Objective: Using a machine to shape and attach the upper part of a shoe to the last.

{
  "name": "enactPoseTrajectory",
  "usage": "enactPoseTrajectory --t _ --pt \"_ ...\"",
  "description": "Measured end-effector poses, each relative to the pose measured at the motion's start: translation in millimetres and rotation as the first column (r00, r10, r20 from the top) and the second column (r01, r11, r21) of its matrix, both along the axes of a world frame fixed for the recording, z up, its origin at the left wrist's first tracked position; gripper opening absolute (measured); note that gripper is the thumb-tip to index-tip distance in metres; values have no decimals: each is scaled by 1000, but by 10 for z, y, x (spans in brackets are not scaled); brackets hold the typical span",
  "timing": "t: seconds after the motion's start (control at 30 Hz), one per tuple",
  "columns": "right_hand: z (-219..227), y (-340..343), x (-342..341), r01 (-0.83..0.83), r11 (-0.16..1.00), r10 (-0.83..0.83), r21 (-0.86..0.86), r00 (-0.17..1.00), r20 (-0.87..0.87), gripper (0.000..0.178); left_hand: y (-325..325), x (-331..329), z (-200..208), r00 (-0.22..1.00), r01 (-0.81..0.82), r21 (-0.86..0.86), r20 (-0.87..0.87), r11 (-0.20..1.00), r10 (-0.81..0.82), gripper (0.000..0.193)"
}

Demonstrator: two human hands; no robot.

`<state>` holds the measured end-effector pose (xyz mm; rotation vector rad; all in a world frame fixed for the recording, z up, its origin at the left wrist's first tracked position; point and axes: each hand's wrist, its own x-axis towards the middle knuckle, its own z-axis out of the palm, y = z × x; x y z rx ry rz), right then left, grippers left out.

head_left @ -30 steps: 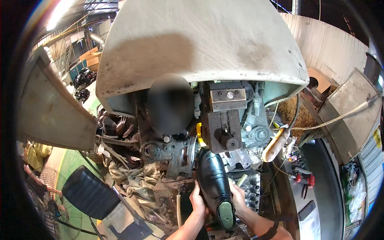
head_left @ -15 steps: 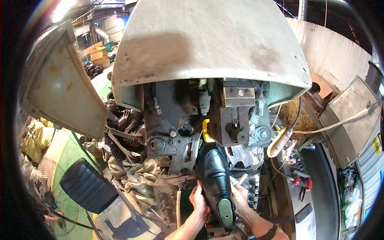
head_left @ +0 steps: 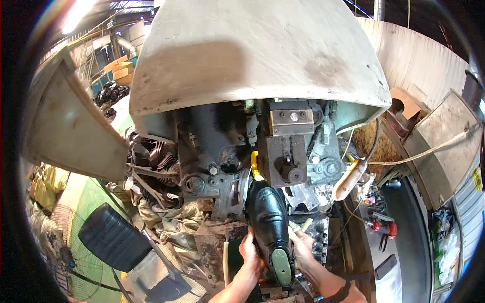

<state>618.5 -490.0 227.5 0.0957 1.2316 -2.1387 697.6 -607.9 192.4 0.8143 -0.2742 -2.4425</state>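
A glossy black leather shoe upper (head_left: 269,219) sits over a green last (head_left: 281,263), whose flat heel end faces me. Its toe points away, up against the machine's yellow part (head_left: 256,165) and the dark metal block (head_left: 285,161). My left hand (head_left: 251,251) grips the shoe's left side near the heel, fingers partly hidden beneath it. On the opposite side, my right hand (head_left: 303,249) is closed round the shoe, its thumb lying along the edge. Metal jaw plates (head_left: 301,197) of the machine stand close to the toe.
A big off-white hood (head_left: 262,55) overhangs the machine. At left are an open panel (head_left: 70,121), a black padded seat (head_left: 115,236), a fan (head_left: 76,247) and piled dark shoe uppers (head_left: 154,156). A wooden-handled tool (head_left: 350,181) hangs at right, above a bench with a red-handled tool (head_left: 388,230).
The view has shifted slightly, so the hood and machine appear a little further left. Both hands keep their hold on the shoe, which stays nearly in place at the machine.
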Motion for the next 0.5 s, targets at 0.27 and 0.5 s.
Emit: enactPoseTrajectory --t 0.27,0.5 --pt "-173 -133 -147 47 998 -47 -48 999 -10 25 16 -77 71 966 -70 -245 226 967 127 40" --pt "-154 -65 -136 43 998 -38 -54 994 100 21 44 -73 278 984 -39 -161 166 986 66 41"
